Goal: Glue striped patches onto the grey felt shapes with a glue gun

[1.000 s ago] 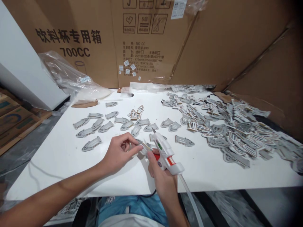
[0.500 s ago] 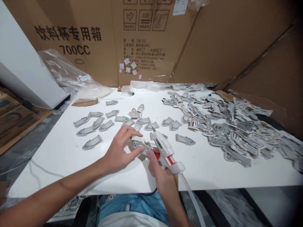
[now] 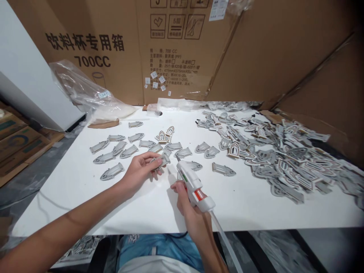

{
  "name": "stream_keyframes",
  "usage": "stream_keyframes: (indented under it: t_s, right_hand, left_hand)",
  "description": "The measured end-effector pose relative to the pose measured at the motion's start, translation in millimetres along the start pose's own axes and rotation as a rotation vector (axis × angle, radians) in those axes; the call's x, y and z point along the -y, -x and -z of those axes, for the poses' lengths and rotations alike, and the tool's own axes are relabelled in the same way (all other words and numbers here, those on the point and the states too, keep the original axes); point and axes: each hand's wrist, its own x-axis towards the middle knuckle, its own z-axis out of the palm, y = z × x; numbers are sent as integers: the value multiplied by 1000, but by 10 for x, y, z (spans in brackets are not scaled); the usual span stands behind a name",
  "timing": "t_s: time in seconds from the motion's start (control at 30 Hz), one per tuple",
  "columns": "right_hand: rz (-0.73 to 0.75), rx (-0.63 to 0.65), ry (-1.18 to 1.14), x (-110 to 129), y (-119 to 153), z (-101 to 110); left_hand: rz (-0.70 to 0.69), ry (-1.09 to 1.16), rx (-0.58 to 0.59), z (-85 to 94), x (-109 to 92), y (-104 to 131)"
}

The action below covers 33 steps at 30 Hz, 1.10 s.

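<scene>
Between the thumb and fingers of my left hand (image 3: pixel 142 168) is a grey window-shaped cutout (image 3: pixel 162 160), tilted just above the table. My right hand (image 3: pixel 189 203) grips a white hot glue gun (image 3: pixel 191 177) with a red trigger and a glue stick (image 3: pixel 226 239) trailing from its rear. The gun's nozzle points up and left, apart from the held cutout. Several similar grey cutouts (image 3: pixel 112 171) lie spread around my left hand. Beyond it, a few white-and-brown arched window pieces (image 3: pixel 165 135) lie close together.
A large heap of window cutouts (image 3: pixel 295 163) covers the right side of the white table (image 3: pixel 227 208). Tall cardboard boxes (image 3: pixel 176 53) wall off the back. A clear plastic bag (image 3: pixel 93 94) slumps at the back left, beside a brown cardboard scrap (image 3: pixel 104 124).
The cutout has passed from between both hands into my left hand's pinch, which has closed and turned. The glue gun has shifted slightly left and down.
</scene>
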Motion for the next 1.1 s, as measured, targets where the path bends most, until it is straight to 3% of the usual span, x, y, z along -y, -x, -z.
stream_keyframes:
  t_s: [0.13,0.23,0.7,1.1]
  right_hand:
    - [-12,135,46,86,-5,31]
    - [20,165,67,99,-8,34]
    - [84,75,94,63,-7,-66]
    - [97,107,135,-12,-36,-56]
  left_hand:
    - [-11,52,11,1,29,-4]
    - [-38,49,-2,-25,37,17]
    - [-67,32,-52,-63,-1,44]
    - [-66,54,-32,-24,31,48]
